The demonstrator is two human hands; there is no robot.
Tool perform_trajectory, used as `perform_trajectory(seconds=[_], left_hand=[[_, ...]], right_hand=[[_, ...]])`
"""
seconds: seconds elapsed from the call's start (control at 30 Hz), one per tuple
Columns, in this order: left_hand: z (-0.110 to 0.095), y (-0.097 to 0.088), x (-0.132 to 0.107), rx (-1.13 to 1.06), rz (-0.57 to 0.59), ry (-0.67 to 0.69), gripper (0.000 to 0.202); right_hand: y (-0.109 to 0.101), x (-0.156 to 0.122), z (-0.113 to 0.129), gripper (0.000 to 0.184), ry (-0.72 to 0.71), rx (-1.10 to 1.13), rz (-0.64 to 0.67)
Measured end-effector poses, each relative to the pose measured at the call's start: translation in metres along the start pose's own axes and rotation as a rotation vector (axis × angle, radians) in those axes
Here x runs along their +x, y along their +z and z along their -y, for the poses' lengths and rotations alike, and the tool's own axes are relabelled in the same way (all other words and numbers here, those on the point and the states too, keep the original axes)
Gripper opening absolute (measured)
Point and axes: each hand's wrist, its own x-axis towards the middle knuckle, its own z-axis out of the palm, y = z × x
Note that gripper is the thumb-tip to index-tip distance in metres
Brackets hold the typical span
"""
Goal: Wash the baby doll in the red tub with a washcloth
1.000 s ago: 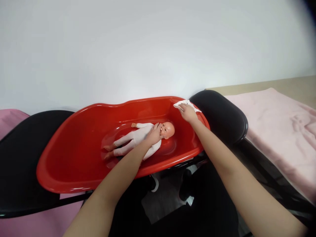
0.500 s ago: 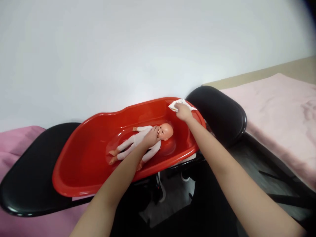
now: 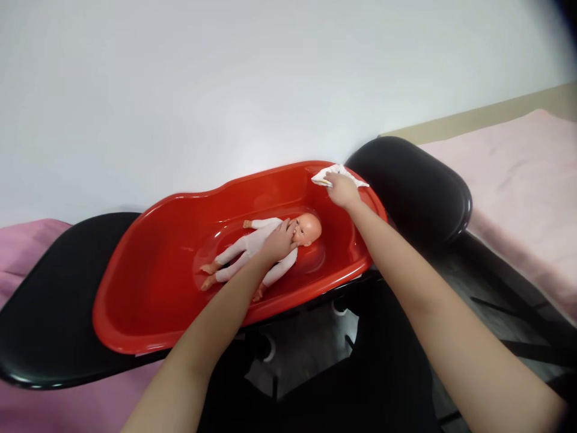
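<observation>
A baby doll [image 3: 252, 249] in a pale pink suit lies on its back in a red plastic tub [image 3: 153, 282], head to the right. My left hand [image 3: 278, 240] rests on its chest and chin, fingers curled around the neck. My right hand [image 3: 341, 190] is closed on a small white cloth [image 3: 325, 175] at the tub's far right rim.
The tub sits across two black chair seats, one at the left [image 3: 49, 300] and one at the right [image 3: 415, 186]. A pale pink blanket [image 3: 523, 192] covers a surface at the right. Pink fabric [image 3: 22, 246] shows at the far left. A white wall stands behind.
The view has shifted slightly. My right hand stays on the cloth at the rim and my left hand stays on the doll.
</observation>
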Motion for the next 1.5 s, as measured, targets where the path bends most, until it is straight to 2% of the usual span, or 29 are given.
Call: perform_trajectory(seconds=[0.23, 0.43, 0.53, 0.77, 0.93, 1.13, 1.37, 1.5], left_hand=[[-0.003, 0.000, -0.003, -0.048, 0.009, -0.021, 0.069], [-0.002, 0.002, -0.003, -0.069, -0.018, -0.016, 0.070], [-0.004, -0.001, -0.002, -0.062, 0.010, -0.034, 0.068], [-0.001, 0.000, 0.004, -0.042, 0.036, -0.044, 0.067], [0.006, 0.010, 0.007, -0.068, -0.020, -0.049, 0.066], [0.009, 0.009, 0.002, -0.083, -0.099, 0.015, 0.064], [0.005, 0.018, 0.001, -0.285, -0.143, -0.160, 0.077], [-0.004, 0.014, 0.000, -0.338, -0.177, -0.221, 0.072]], right_hand=[[-0.005, -0.005, 0.003, 0.048, 0.034, 0.003, 0.011], [-0.011, -0.010, 0.003, 0.048, -0.007, -0.006, -0.013], [-0.013, -0.011, 0.003, 0.050, -0.016, -0.003, -0.027], [-0.005, -0.005, -0.009, 0.049, -0.089, -0.012, -0.047], [-0.004, -0.006, -0.007, 0.047, -0.106, -0.004, -0.053], [-0.006, -0.007, -0.002, 0.044, -0.098, -0.022, -0.033], [-0.007, -0.017, 0.003, 0.045, -0.204, -0.049, -0.002], [-0.016, -0.027, 0.016, 0.048, -0.242, -0.067, 0.090]])
